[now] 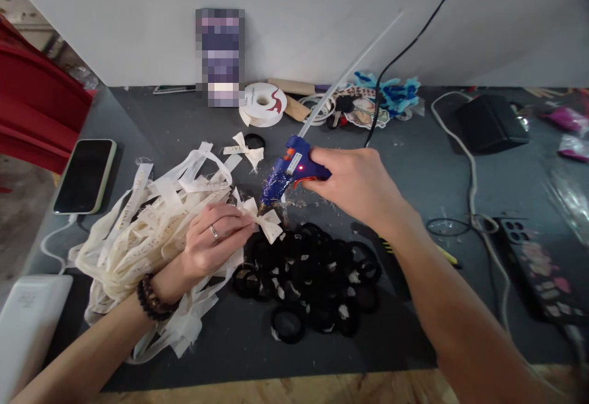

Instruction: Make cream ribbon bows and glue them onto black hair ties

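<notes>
My right hand [354,177] is wrapped round a blue hot glue gun [288,170], its nozzle pointing down and a long clear glue stick [350,72] rising from its back. In a pinch, the fingers of my left hand [218,235] hold a cream ribbon bow [267,223] right at the nozzle tip. Whether nozzle and bow touch, I cannot tell. Under my left wrist spreads a heap of cream printed ribbons [151,232]. Black hair ties [313,275], some with white bits on them, are piled below the gun. Farther back lies another bow [248,151] beside a black hair tie [255,141].
A ribbon spool [262,104] and a blurred-out phone [221,57] stand by the back wall. At left are a phone [85,175] and a white power bank [34,324]. The gun's black cord [414,38] runs upward; a white cable [473,177] and a stickered phone [543,269] lie at right.
</notes>
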{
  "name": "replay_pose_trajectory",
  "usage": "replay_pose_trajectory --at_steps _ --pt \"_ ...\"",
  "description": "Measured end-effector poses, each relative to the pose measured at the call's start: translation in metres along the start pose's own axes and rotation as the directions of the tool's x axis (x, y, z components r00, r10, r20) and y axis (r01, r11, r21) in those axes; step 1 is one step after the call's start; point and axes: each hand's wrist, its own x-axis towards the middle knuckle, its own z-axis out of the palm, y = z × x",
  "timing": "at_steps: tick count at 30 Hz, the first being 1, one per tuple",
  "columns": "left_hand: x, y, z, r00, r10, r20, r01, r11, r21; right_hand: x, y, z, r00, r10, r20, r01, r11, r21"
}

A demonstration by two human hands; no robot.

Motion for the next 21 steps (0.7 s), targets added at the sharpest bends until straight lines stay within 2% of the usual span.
replay_pose_trajectory --at_steps 15,21 --pt "0.0041 0.0042 -0.0015 0.999 -0.040 0.011 0.040 0.999 -0.009 -0.0008 -0.0012 -0.0014 1.000 0.016 0.026 -0.017 1.000 0.011" --pt "0.0042 0.0036 -0.0023 1.000 -0.017 0.009 0.017 1.000 0.001 -0.0012 -0.0014 -0.0007 1.000 0.008 0.023 -0.008 1.000 -0.008"
